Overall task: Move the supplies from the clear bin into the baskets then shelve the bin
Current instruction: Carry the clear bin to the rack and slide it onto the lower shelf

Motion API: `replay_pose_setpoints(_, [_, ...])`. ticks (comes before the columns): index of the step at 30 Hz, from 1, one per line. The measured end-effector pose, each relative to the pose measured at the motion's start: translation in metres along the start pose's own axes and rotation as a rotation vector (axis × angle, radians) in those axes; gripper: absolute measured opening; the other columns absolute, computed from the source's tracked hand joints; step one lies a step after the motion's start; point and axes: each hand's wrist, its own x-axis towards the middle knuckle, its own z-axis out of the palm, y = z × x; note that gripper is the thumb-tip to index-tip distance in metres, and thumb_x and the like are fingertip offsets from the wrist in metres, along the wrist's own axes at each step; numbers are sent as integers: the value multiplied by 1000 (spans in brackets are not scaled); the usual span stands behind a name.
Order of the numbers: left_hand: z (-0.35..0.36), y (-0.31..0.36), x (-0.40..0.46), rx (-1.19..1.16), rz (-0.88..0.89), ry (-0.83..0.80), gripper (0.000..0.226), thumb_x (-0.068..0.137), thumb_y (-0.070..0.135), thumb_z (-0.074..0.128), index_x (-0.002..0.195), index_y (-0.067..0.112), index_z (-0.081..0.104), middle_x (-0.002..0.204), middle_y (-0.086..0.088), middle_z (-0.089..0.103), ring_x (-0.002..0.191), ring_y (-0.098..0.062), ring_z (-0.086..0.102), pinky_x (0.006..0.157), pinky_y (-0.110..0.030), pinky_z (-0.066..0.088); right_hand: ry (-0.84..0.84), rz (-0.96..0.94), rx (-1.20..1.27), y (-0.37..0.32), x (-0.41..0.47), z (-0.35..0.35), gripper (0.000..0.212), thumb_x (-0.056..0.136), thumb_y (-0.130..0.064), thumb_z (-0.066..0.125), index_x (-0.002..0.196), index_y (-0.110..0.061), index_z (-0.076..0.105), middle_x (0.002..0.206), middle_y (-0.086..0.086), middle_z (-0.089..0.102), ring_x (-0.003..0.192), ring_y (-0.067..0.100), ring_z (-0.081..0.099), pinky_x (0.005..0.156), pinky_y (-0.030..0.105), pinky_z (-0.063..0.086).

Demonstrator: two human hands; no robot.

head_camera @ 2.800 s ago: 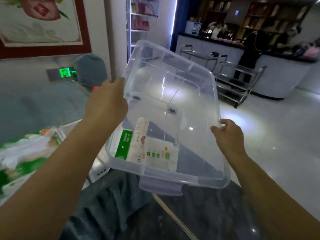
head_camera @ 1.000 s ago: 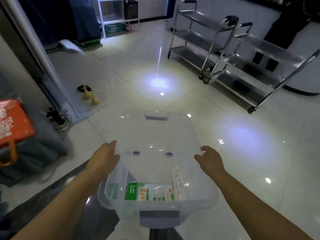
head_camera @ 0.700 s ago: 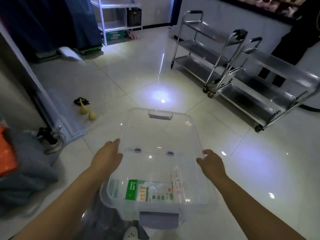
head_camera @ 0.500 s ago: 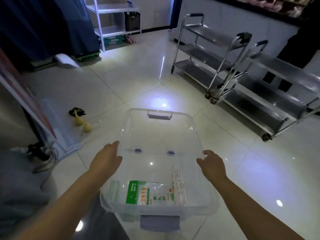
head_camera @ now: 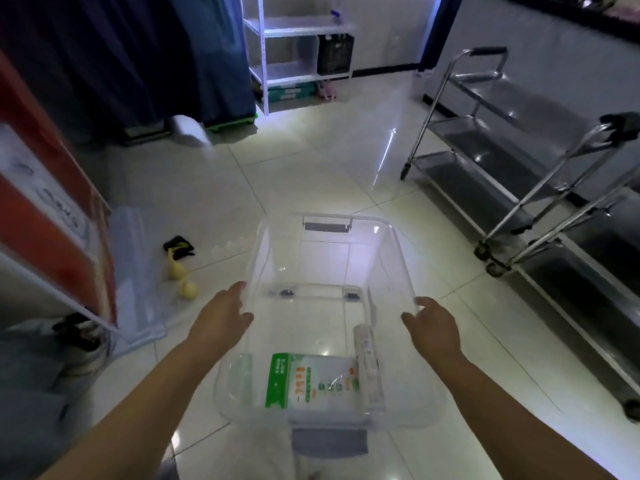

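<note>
Head view, step: the person is carrying the clear bin (head_camera: 322, 271) level above the tiled floor (head_camera: 311, 161).
Left hand (head_camera: 221, 320): its grip is clamping the bin's left rim.
Right hand (head_camera: 433, 327): its grip is curling round the right rim.
Supplies: a green-and-white pack (head_camera: 311, 382) and a white tube (head_camera: 369, 362) are lying at the bin's near end.
Next move, likely: reaching baskets, none visible here; the white shelf unit (head_camera: 291, 46) is standing at the floor's far edge.

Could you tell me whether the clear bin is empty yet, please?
Not empty. The clear bin still holds a green-and-white packet and a white tube at its near end.
</note>
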Motion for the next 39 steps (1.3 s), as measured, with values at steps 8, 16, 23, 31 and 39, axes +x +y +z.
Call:
replay_pose_setpoints(8, [-26, 36, 229, -53, -71, 3, 65, 83, 20, 61, 139, 7, 32, 122, -15, 57, 106, -26, 55, 82, -27, 40, 6, -48, -28, -90, 219, 39, 41, 84, -20, 62, 123, -9, 55, 80, 2, 62, 64, 11, 53, 60, 21, 39])
replay_pose_setpoints(16, [-97, 104, 458, -59, -90, -33, 33, 79, 18, 61, 105, -1, 56, 85, -8, 60, 74, -21, 56, 60, -27, 39, 103, -9, -30, -206, 416, 53, 42, 83, -23, 65, 122, -11, 56, 101, 10, 67, 64, 10, 54, 57, 18, 42])
replay_pose_setpoints(23, [-111, 165, 631, -101, -77, -62, 25, 77, 16, 61, 98, 2, 59, 83, -13, 64, 73, -26, 63, 66, -36, 55, 122, -32, 18, -256, 587, 60, 30, 78, -18, 64, 107, -12, 63, 63, -14, 55, 57, 2, 52, 45, 19, 33])
replay_pose_setpoints(31, [-129, 251, 838, -94, -138, 34, 5, 73, 14, 61, 72, 13, 57, 72, -8, 64, 60, -25, 65, 54, -33, 55, 29, -44, 59, -319, 830, 75, 29, 76, -17, 63, 105, -12, 64, 78, 5, 67, 72, 26, 61, 60, 26, 38])
replay_pose_setpoints(39, [-164, 284, 1006, -160, -233, 123, 19, 73, 14, 64, 61, 14, 49, 58, -3, 54, 53, -21, 57, 46, -25, 39, -98, -159, 31, -424, 1030, 94, 33, 82, -18, 66, 113, -8, 60, 62, -10, 54, 53, 1, 50, 40, 8, 34])
